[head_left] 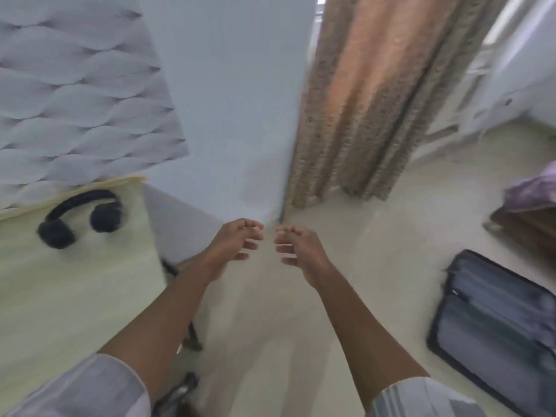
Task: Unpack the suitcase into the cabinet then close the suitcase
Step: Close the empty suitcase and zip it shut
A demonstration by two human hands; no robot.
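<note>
A dark blue suitcase lies open on the pale floor at the lower right, partly cut off by the frame edge. My left hand and my right hand are stretched out side by side in the middle of the view, above the floor and well to the left of the suitcase. Both have loosely curled fingers and hold nothing. No cabinet can be made out; the frame is blurred.
A light wooden desk with black headphones stands at the left, a white wall ahead. A brown patterned curtain hangs at centre right. A dark piece of furniture with purple cloth sits at the far right.
</note>
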